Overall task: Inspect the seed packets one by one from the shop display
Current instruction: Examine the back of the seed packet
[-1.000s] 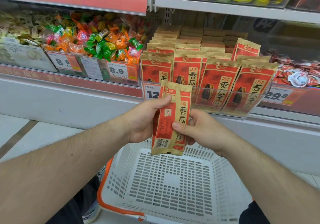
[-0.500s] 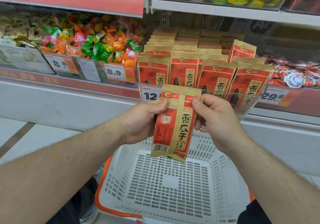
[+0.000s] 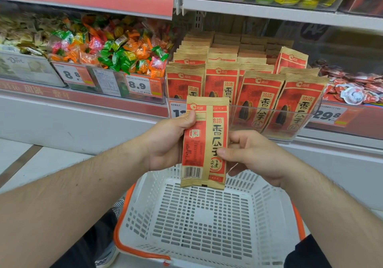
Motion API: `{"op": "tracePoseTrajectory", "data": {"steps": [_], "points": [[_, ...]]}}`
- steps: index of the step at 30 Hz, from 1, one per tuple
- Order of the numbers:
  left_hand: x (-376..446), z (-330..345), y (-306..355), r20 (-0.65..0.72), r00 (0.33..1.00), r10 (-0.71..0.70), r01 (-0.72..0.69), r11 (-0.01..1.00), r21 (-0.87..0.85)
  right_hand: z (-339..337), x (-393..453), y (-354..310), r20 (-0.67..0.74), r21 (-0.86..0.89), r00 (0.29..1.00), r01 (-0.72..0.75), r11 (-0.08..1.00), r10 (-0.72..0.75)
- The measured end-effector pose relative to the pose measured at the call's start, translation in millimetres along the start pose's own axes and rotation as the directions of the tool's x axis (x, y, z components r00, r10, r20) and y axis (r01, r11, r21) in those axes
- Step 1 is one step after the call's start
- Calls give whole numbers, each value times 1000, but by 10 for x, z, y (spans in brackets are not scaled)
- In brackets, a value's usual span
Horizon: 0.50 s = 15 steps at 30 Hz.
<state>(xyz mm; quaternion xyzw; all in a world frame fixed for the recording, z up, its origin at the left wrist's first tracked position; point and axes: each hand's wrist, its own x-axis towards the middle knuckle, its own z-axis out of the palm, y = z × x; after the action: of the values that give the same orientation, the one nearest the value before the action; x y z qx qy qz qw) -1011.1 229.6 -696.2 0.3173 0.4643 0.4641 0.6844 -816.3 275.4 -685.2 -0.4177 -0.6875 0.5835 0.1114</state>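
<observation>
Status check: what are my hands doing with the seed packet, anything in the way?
Left hand and right hand both grip one seed packet, upright, back facing you. Basket below. Nothing blocking.

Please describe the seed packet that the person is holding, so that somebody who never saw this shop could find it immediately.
Start at the clear plastic display bin of red and tan paper seed packets on the shelf. Just before it, above the white plastic shopping basket, the left hand and right hand hold one such packet upright. Only this one shows its barcode side.
</observation>
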Motion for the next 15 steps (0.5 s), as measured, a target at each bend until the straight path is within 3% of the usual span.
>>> {"op": "tracePoseTrajectory", "data": {"steps": [7, 15], "points": [[20, -56, -17, 93, 994, 51, -41, 993, -107, -26, -11, -37, 2, 160, 999, -45, 986, 45], [51, -79, -54, 69, 995, -72, 82, 984, -160, -69, -46, -24, 161, 180, 983, -115, 977, 87]]}}
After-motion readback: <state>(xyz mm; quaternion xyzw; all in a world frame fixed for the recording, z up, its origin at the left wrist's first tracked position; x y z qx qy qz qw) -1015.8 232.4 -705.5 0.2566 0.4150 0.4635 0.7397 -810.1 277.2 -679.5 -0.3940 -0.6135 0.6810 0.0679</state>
